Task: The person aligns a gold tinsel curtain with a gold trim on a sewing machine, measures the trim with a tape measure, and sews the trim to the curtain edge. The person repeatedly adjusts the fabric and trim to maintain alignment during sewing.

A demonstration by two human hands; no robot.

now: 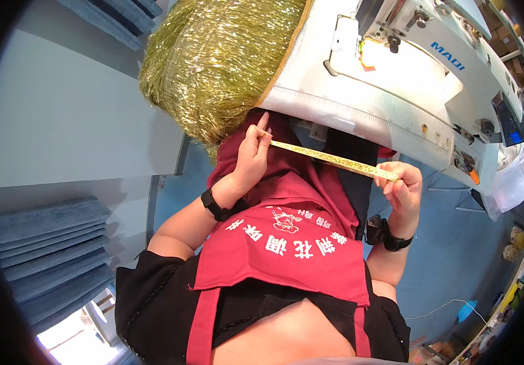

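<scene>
A narrow gold glittery strip of trim [335, 160] is stretched almost straight between my two hands, above my lap. My left hand [253, 151] pinches its left end between thumb and fingers, with one finger pointing up. The other end sits in the closed fingers of my right hand [403, 184], slightly lower and nearer the table's front edge. Just beyond my left hand hangs a thick mass of shiny green-gold tinsel fringe [213, 67], spilling off the left side of the sewing table [335, 112].
A white industrial sewing machine [441, 52] stands on the table, with a small control panel [508, 118] at its right. An orange-handled tool [472, 173] lies at the table's right corner. A white plastic bag [514, 182] hangs beyond it. Folded blue fabric [55, 243] lies at the left.
</scene>
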